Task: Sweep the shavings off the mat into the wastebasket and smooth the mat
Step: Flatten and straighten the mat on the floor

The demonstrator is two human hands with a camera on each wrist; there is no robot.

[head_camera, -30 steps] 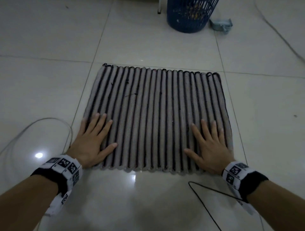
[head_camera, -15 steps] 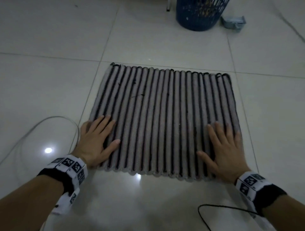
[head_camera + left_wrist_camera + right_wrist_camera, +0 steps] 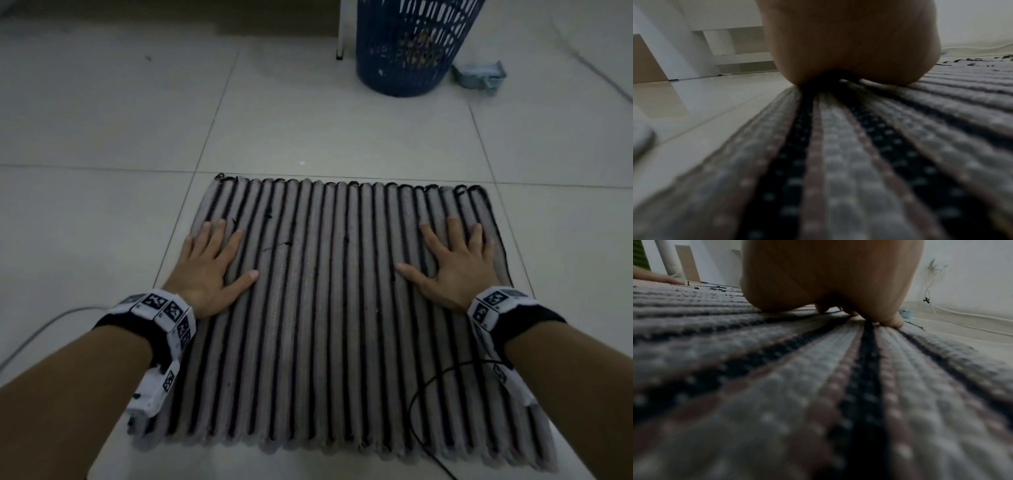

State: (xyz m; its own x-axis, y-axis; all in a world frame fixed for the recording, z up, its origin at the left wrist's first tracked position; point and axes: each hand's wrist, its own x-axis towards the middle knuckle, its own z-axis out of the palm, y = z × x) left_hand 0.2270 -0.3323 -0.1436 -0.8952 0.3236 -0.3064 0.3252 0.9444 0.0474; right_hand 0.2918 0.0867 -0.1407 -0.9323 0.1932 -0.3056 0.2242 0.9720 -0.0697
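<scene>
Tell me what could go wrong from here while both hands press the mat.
The dark bits between the left hand and right hand may get pressed into the mat rather than reach the wastebasket. The black cable lying on the mat's near right corner might snag the wrist or bunch the edge.

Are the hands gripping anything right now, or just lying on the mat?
Nothing is held. The left hand and right hand both lie flat, fingers spread, pressing on the far half of the striped mat, one near each side edge.
</scene>
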